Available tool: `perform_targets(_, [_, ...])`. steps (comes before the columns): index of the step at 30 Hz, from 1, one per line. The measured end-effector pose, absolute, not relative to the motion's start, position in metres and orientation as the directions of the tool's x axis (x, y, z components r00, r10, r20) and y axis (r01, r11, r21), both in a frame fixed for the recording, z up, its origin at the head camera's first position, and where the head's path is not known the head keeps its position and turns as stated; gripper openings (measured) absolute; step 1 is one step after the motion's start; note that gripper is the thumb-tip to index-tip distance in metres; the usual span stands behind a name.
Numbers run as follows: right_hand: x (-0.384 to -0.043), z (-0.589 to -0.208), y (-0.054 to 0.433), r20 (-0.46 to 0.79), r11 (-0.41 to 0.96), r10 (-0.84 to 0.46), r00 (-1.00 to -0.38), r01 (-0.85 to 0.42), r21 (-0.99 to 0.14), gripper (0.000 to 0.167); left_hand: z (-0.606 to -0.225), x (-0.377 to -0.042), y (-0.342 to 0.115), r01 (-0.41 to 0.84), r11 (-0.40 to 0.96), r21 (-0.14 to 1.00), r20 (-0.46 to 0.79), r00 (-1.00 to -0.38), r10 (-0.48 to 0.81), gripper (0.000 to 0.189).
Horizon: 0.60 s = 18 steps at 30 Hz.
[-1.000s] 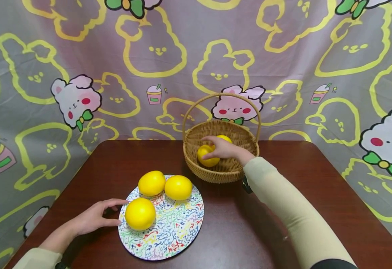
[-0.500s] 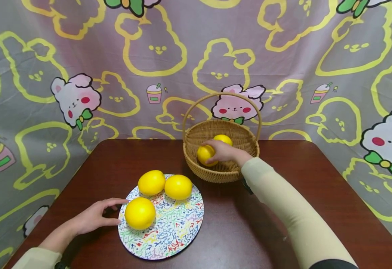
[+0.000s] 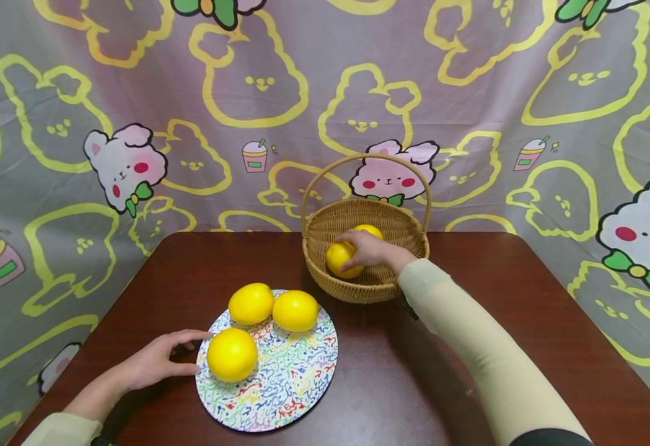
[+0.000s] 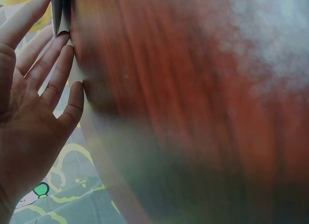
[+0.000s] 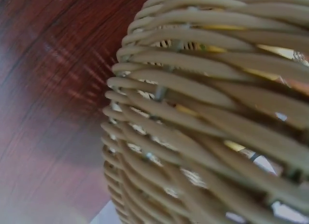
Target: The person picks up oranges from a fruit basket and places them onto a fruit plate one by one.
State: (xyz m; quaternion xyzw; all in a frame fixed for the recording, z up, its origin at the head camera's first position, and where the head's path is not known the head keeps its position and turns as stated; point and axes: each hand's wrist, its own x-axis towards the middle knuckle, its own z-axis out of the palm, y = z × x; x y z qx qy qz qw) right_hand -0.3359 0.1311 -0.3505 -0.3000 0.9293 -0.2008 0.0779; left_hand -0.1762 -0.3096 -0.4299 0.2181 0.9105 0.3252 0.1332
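Inside a wicker basket (image 3: pixel 358 292), my right hand (image 3: pixel 370 249) grips a yellow lemon (image 3: pixel 337 259), with thumb and fingers curled round its right side. Another lemon (image 3: pixel 370 230) lies behind that hand, partly covered by it. The right wrist view is filled by the basket's woven wall (image 5: pixel 203 89), which hides the hand. My left hand (image 3: pixel 157 359) rests at the left edge of a round, colourfully patterned plate (image 3: pixel 280 396), fingers extended. In the left wrist view the left hand's fingertips (image 4: pixel 63 38) meet the plate's edge. On the plate, the nearest lemon (image 3: pixel 232 354) is close to these fingers.
Two more lemons, a left one (image 3: pixel 251 303) and a right one (image 3: pixel 295 311), sit side by side at the plate's back. The basket's tall handle (image 3: pixel 366 156) arches above it. A patterned curtain (image 3: pixel 280 74) hangs behind the brown table (image 3: pixel 191 260).
My right hand has gone from hovering over the front lemon in the basket with spread fingers to gripping it. The left hand and the plate have stayed in place.
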Motion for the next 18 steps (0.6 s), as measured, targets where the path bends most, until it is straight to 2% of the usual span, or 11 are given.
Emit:
perform_targets(6, [-0.336,-0.351,0.125,-0.093,0.75,-0.579,-0.81,-0.485,-0.45,0.066,-0.43,-0.176,-0.309,0.278,0.692,0.666,-0.123,-0.874,0.47,0.058])
perform_targets(18, [-0.334,-0.355,0.115,-0.176,0.73,-0.625,-0.76,-0.491,-0.475,0.066,-0.429,-0.176,-0.309,0.28,0.7,0.657,-0.119,-0.879,0.463,0.058])
